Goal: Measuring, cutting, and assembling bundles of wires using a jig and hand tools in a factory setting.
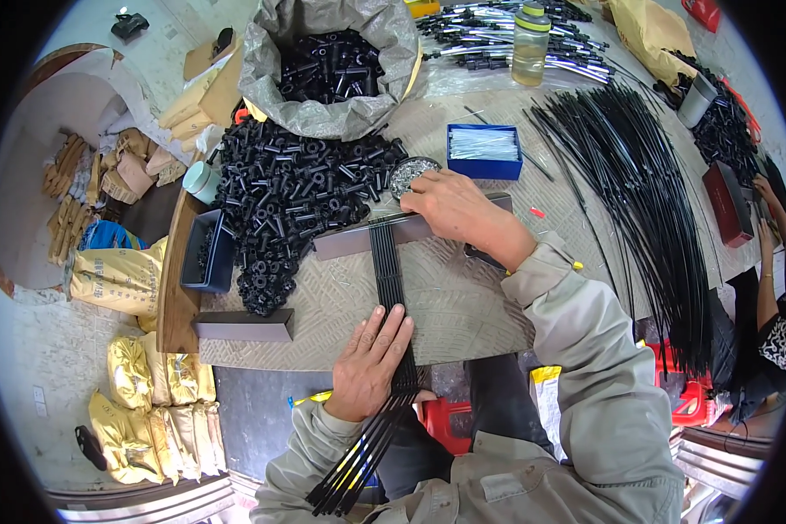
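Note:
My left hand (371, 362) lies with fingers stretched flat over a bundle of thin black rods (388, 271). The rods run side by side from a long grey metal bar (341, 242), across the table edge, down toward my lap. My right hand (458, 208) reaches over the bar, its fingers bent together at the rim of a small round dish (415, 168) of tiny metal pieces. Whatever its fingertips pinch is hidden. Just behind that hand sits a blue box (485, 171) holding thin white sticks.
A heap of black tubular parts (297, 175) spreads at left, below an open grey sack (266, 87). A blue bin (208, 262) and a short metal block (244, 326) lie near the left edge. Long black rods (629, 183) cover the right side; a bottle (530, 48) stands behind. Another person's hands (767, 205) show far right.

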### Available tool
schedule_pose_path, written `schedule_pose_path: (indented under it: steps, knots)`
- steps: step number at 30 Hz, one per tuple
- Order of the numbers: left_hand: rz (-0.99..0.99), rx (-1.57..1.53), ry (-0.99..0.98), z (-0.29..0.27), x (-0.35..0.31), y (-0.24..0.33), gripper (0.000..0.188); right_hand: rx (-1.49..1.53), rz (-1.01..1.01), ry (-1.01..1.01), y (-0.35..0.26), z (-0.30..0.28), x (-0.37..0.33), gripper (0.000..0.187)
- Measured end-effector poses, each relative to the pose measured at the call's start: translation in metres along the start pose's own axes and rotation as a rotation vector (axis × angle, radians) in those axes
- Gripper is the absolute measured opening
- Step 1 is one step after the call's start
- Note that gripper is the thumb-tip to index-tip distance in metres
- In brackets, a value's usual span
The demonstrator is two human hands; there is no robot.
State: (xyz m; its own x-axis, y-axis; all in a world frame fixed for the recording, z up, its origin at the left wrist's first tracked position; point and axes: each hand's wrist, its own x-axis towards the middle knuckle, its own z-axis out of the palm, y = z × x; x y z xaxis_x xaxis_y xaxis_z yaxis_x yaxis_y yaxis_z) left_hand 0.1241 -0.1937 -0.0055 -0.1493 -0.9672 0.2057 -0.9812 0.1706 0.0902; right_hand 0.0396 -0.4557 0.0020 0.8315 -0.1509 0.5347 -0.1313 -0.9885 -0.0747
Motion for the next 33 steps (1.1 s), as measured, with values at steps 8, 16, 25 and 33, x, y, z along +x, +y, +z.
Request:
schedule_pose_path:
  steps: [8,16,25,33]
  knots:
    - [-0.058,-0.052,-0.016,-0.007,0.003,0.005,0.069,-0.066,0.018,-0.018,-0.012,-0.001,0.002,0.009]
    - [-0.023,-0.005,-0.01,0.001,0.003,0.001,0.076,0.026,-0.007,0.077,-0.002,0.015,0.002,0.01]
    - [-0.029,-0.09,0.072,-0.004,0.0,0.004,0.079,0.063,0.101,-0.011,0.001,0.003,-0.004,0.007]
    - [-0.012,-0.03,0.125,-0.002,-0.001,-0.003,0.075,-0.018,0.189,0.233,0.011,-0.014,0.006,0.01]
